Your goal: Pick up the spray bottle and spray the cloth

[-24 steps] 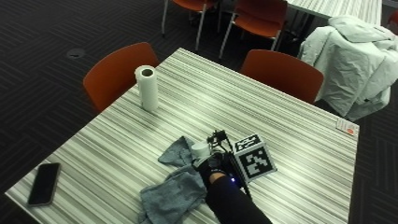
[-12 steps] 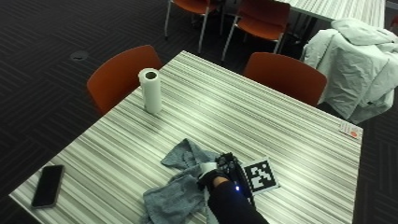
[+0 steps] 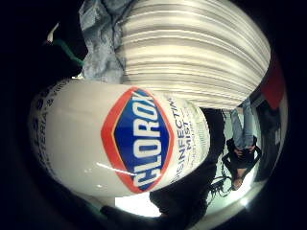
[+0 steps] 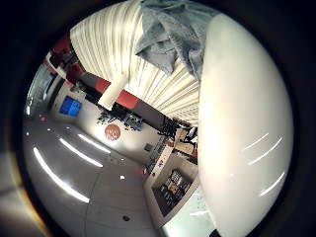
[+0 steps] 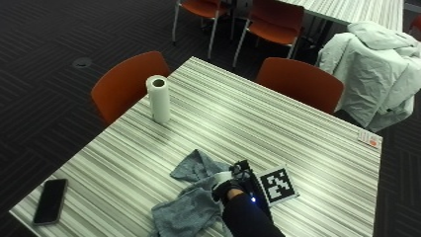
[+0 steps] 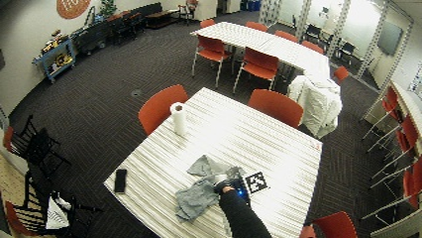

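Clorox spray bottle stood at grey cloth edge on striped table, gripped by gloved right hand. Half second earlier, hand was in same spot beside cloth. Paper towel roll, phone unmoved.

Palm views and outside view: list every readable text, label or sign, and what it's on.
"CLOROX": red-and-blue logo on the white spray bottle.
"DISINFECTING MIST": beside the logo on the same bottle, partly cut off.
Small print near the bottle's end: too blurred to read.
Orange-marked card at the table edge: too small to read.
Round red wall sign: unreadable.
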Motion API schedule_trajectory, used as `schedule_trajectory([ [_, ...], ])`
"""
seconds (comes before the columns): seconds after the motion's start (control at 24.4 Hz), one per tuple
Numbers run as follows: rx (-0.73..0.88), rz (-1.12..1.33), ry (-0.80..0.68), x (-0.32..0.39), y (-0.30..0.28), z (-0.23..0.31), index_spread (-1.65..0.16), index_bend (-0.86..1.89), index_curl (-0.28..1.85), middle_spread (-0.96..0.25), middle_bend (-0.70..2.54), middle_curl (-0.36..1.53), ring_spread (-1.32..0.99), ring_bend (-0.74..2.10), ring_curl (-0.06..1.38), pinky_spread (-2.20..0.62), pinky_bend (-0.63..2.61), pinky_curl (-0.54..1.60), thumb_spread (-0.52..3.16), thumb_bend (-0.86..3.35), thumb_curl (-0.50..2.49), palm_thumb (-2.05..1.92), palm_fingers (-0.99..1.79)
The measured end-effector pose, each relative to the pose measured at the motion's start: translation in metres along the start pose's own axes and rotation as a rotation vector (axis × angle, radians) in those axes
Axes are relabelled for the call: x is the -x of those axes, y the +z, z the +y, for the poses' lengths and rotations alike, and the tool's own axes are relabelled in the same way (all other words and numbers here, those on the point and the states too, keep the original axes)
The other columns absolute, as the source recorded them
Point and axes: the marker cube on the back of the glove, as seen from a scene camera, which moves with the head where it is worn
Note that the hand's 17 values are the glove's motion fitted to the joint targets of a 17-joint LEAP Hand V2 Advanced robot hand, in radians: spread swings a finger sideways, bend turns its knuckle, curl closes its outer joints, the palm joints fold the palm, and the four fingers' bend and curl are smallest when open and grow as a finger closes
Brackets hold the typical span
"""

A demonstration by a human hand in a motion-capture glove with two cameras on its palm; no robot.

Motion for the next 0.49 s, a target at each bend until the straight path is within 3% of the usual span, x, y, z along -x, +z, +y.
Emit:
schedule_trajectory([
  [0.2,-0.035,-0.06,-0.106,0.014,-0.008,0.005,-0.11,0.19,0.58,0.03,0.39,0.57,-0.01,0.41,0.51,0.11,0.16,0.33,0.45,-0.02,0.77,1.22,0.89],
  [0.49,-0.065,-0.239,-0.495,0.016,-0.015,0.017,-0.11,0.19,0.58,0.02,0.39,0.58,-0.01,0.4,0.52,0.11,0.15,0.33,0.45,-0.02,0.77,1.22,0.87],
])
